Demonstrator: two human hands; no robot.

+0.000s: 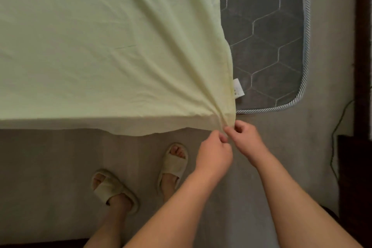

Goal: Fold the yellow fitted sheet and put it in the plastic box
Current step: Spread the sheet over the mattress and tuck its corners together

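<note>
The pale yellow fitted sheet point(96, 46) lies spread over most of the mattress, its near edge hanging over the side. Its near right corner is gathered into a bunch with creases fanning out from it. My left hand point(213, 154) and my right hand point(246, 140) pinch that bunched corner together, side by side, just off the mattress edge. A white care label point(238, 88) shows at the sheet's right edge. No plastic box is in view.
The grey quilted mattress point(267, 36) is bare to the right of the sheet, with striped piping at its corner. My feet in beige slippers point(173, 163) stand on the grey floor. A dark piece of furniture point(364, 66) and a cable run along the right.
</note>
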